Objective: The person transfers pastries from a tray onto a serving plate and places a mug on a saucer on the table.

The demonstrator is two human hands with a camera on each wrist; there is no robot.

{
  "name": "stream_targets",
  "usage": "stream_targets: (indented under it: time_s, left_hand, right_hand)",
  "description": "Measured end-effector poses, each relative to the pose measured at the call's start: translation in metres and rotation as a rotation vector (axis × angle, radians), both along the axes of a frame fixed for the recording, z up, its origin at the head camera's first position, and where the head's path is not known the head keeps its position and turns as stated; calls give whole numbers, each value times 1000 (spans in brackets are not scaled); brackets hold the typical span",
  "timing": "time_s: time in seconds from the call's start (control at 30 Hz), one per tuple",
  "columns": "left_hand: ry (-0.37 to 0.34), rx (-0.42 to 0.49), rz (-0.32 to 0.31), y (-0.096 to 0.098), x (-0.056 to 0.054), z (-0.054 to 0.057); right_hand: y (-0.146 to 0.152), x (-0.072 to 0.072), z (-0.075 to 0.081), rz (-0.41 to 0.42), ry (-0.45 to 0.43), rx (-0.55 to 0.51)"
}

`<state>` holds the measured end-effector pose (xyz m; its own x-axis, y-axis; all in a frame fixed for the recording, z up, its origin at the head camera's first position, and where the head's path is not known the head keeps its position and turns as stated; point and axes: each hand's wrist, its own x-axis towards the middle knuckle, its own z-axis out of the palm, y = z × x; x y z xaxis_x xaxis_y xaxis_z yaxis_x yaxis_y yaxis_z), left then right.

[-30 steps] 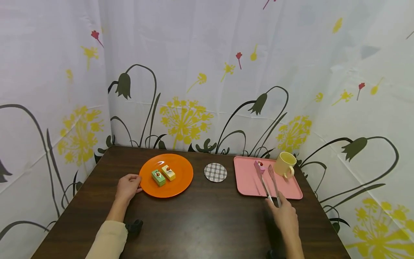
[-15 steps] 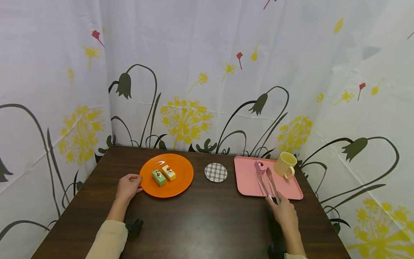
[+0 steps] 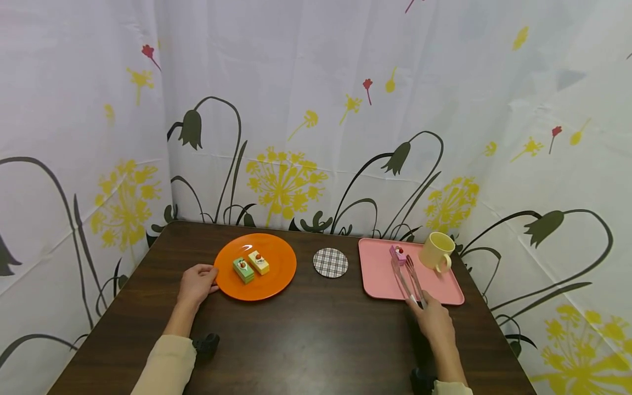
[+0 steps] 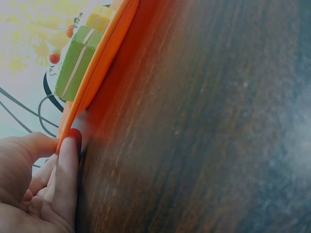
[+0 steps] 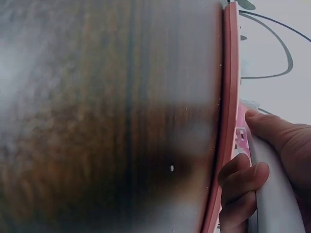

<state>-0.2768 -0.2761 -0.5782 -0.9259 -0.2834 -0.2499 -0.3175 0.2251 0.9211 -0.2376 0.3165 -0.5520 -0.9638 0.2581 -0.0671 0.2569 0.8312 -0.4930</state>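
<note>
My left hand (image 3: 196, 285) pinches the left rim of an orange plate (image 3: 278, 277), thumb on top and fingers beneath, as the left wrist view shows. A toy green cake slice (image 3: 243, 270) and a yellow one (image 3: 259, 263), both topped with red fruit, sit on the plate. In my right hand (image 3: 434, 322) is a pair of metal tongs (image 3: 404, 280); the right wrist view shows fingers and thumb around its pale handle (image 5: 274, 194). The parted tips reach over the pink tray (image 3: 373, 274), one overlapping a pink cake slice (image 3: 399, 255), the other just right of it.
A yellow mug (image 3: 434, 251) stands at the tray's back right, close to the tongs' right tip. Between plate and tray lies a round checked coaster (image 3: 330, 263) on the dark wooden table (image 3: 296, 340). A flowered curtain (image 3: 291, 82) hangs behind.
The tongs' right tip has moved left toward the pink cake slice, narrowing the gap between the tips. My left hand keeps its place on the plate rim.
</note>
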Motion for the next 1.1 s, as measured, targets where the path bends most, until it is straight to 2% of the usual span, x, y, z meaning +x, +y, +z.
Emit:
stream_targets:
  time_s: [0.43,0.87,1.1]
  left_hand:
    - [-1,9,8,3,4,7]
    - [11,5,-1,3,5,8]
    - [12,9,-4,1,4,3]
  right_hand:
    - [-8,3,4,-17,6,41]
    - [-10,4,7,-27,-8,-7]
    - [-13,3,10,-10,5,-52]
